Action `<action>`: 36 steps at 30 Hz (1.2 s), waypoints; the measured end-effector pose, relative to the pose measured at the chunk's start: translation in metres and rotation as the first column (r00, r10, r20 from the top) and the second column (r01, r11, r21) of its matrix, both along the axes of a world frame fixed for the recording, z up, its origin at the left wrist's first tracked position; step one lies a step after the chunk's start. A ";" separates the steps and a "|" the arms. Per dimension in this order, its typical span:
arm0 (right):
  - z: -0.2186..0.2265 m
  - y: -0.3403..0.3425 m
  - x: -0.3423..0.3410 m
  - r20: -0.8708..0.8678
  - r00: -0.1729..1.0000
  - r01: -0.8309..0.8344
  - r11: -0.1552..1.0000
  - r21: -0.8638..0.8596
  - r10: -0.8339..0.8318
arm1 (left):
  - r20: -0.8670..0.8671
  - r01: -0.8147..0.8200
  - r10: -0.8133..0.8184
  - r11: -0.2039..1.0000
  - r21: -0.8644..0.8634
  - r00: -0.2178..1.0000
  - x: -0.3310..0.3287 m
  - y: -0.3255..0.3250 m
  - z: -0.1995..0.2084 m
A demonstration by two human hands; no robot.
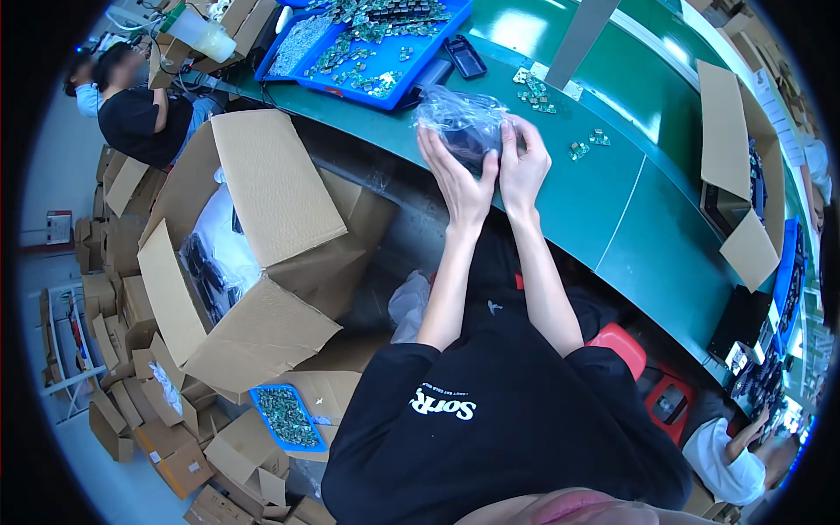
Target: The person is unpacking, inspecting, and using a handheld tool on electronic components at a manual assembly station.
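Both hands are up over the near edge of the green workbench (604, 197), wrapped round a see-through plastic bag (461, 115) with dark contents whose kind I cannot make out. My left hand (461, 185) cups the bag's near left side, thumb pointing up. On its right side, my right hand (523, 166) presses with bent fingers. Just beyond the bag lies a dark plastic housing (465, 57). Small green circuit boards (535, 93) are scattered to the right of the bag, with a few more (579, 150) nearer me.
A blue divided tray (367, 83) of circuit boards and small parts sits at the back left. Left of me stands a large open carton (280, 206) with bagged dark parts. Another carton (731, 140) is on the bench's right. A red stool (619, 348) is beside me; people sit farther off.
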State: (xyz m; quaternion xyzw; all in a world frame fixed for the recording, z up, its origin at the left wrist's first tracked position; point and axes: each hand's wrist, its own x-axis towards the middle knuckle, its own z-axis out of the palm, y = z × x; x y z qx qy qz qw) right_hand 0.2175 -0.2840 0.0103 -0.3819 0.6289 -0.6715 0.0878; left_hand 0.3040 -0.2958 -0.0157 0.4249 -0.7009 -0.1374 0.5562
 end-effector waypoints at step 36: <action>-0.003 -0.020 -0.013 -0.453 0.857 -0.211 0.969 0.132 0.248 | 0.012 0.007 -0.007 1.000 0.016 1.000 -0.001 -0.044 0.024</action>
